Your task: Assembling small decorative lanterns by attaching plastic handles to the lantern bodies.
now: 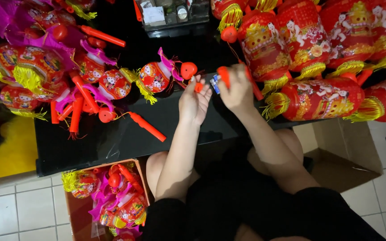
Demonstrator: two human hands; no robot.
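My left hand (194, 101) pinches a small orange-red cap (199, 86) between its fingertips above the black table (112, 138). My right hand (237, 91) grips an orange plastic handle (224, 76), with a small blue and white battery (214, 84) at its lower end. The two hands are close together, nearly touching. A small red paper lantern (155, 77) with yellow fringe and a pink top lies just left of my left hand. A loose orange handle (147, 126) lies on the table below it.
Several small lanterns and orange handles (45, 67) are piled at the left. Large red lanterns (318, 49) crowd the right. A cardboard box (74, 209) of small lanterns stands on the tiled floor. A clear tray (168, 15) sits at the back.
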